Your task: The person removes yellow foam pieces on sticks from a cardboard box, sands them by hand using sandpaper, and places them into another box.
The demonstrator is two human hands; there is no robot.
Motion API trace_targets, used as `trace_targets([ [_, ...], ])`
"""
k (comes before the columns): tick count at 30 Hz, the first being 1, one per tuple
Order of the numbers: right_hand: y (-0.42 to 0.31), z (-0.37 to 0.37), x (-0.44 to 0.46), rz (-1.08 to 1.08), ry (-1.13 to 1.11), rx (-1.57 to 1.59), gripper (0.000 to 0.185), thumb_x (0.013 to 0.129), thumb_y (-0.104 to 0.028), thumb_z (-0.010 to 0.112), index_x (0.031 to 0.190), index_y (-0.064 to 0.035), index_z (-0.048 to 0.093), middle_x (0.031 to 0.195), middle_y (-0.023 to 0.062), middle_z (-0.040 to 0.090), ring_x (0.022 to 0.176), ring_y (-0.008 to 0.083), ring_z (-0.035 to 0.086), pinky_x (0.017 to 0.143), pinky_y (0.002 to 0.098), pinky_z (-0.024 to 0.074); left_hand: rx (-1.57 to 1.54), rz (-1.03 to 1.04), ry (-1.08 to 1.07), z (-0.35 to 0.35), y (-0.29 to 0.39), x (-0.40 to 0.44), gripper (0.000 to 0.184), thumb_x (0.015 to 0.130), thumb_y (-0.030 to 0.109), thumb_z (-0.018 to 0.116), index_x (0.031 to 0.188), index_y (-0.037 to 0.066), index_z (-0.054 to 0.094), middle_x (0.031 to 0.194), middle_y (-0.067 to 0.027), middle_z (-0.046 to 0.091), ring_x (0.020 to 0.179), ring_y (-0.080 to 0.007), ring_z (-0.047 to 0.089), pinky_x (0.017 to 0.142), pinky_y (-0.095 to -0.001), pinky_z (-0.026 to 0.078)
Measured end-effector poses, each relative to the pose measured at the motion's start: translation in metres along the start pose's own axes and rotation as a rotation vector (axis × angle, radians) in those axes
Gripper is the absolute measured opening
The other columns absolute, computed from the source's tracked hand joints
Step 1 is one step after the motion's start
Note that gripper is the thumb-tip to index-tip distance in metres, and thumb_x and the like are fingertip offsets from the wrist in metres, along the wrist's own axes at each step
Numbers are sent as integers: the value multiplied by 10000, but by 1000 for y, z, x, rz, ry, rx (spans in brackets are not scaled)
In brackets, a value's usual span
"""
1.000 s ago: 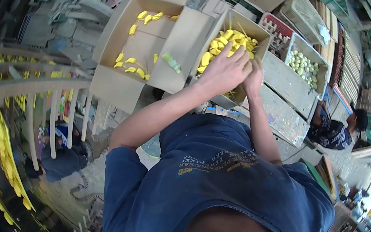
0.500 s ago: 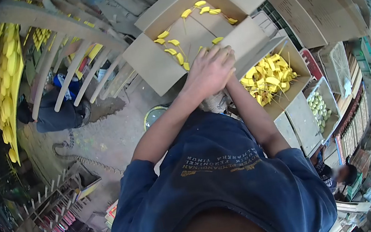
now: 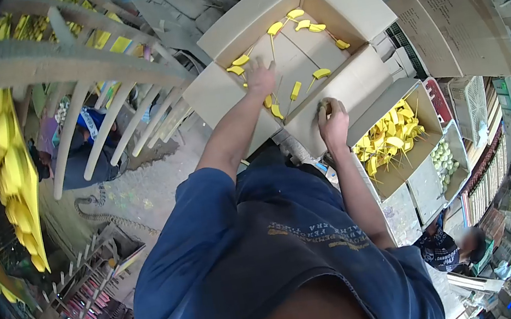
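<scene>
My left hand (image 3: 262, 80) reaches over the left part of an open cardboard box (image 3: 351, 71), its fingers stretched and a little apart. Yellow curved, banana-shaped pieces (image 3: 295, 91) on thin sticks lie spread round the box floor, several close to this hand. Over the box's near flap is my right hand (image 3: 334, 127), its fingers curled in; what they hold, if anything, is too small to make out. To its right, a smaller box (image 3: 397, 188) holds a heap of the same yellow pieces (image 3: 393, 137).
Pale round pieces (image 3: 444, 162) fill a container beside the smaller box. A wooden rack (image 3: 75, 64) with slats stands at left, near hanging yellow pieces (image 3: 12, 174). One person (image 3: 88, 150) is behind the rack; another person (image 3: 444, 247) is at lower right. A coiled hose (image 3: 109, 212) lies on the floor.
My hands were together above the box's near edge and have parted. The left has moved left into the box; the right has dropped to the near flap. The yellow piece under them now shows.
</scene>
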State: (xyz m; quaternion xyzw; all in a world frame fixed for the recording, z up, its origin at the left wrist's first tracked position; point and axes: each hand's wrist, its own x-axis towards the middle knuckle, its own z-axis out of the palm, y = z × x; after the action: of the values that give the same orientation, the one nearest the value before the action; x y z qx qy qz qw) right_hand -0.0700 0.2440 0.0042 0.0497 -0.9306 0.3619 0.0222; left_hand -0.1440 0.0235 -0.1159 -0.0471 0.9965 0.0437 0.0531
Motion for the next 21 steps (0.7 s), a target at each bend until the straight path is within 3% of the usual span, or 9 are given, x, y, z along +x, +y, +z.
trace_targets([
  [2, -9, -4, -5, 65, -25, 95, 175, 786, -23, 561, 953, 2, 603, 857, 196, 603, 745, 355, 603, 692, 412, 487, -144, -72, -188, 0, -1, -1, 481, 784, 301, 636, 1229, 140, 547, 1335, -188, 420, 1262, -383, 363, 1016, -527, 337],
  [3, -13, -7, -9, 55, -12, 114, 167, 792, -30, 584, 952, 7, 614, 826, 176, 606, 679, 303, 605, 647, 371, 493, -147, -66, -196, 7, -2, 4, 481, 784, 301, 636, 1229, 140, 547, 1335, -188, 420, 1262, -383, 363, 1016, -527, 337],
  [5, -15, -6, -17, 101, -23, 141, 165, 793, -33, 597, 952, 8, 617, 818, 168, 609, 663, 277, 601, 635, 356, 493, -80, -86, -437, 23, -3, 14, 503, 757, 315, 671, 1219, 151, 556, 1289, -167, 451, 1240, -368, 380, 983, -490, 397],
  [7, -13, -5, -23, 136, -40, 181, 168, 790, -30, 629, 953, 9, 626, 808, 148, 619, 630, 221, 593, 605, 323, 491, -56, -88, -456, 31, -4, 19, 445, 780, 284, 644, 1200, 158, 565, 1255, -168, 468, 1218, -360, 401, 955, -468, 426],
  [14, -15, -9, -19, 145, -105, 268, 197, 789, -22, 635, 983, 7, 636, 826, 146, 634, 648, 200, 608, 623, 306, 494, -206, -135, -298, 29, -19, 22, 288, 876, 114, 455, 1137, 162, 567, 1090, -197, 548, 1033, -358, 553, 865, -437, 484],
  [18, -15, -10, -7, 151, -105, 265, 170, 837, -47, 634, 990, 27, 627, 827, 107, 670, 666, 134, 616, 657, 275, 507, -278, -142, -211, 11, -23, 32, 372, 832, 133, 539, 1202, 166, 549, 1134, -174, 544, 1086, -318, 544, 883, -425, 471],
  [20, -7, -5, -6, 289, -105, 464, 161, 864, -63, 630, 999, 25, 631, 814, 88, 672, 665, 116, 603, 652, 265, 499, -488, -214, -174, -12, -16, 29, 375, 812, 110, 588, 1184, 154, 574, 1134, -165, 569, 1066, -314, 564, 874, -415, 477],
  [21, -4, -4, -2, 319, -136, 642, 131, 901, -97, 604, 969, 13, 628, 785, 77, 661, 623, 98, 588, 571, 232, 473, -487, -212, -171, -17, -15, 28, 375, 812, 110, 588, 1184, 154, 574, 1134, -164, 569, 1066, -314, 564, 874, -415, 477],
])
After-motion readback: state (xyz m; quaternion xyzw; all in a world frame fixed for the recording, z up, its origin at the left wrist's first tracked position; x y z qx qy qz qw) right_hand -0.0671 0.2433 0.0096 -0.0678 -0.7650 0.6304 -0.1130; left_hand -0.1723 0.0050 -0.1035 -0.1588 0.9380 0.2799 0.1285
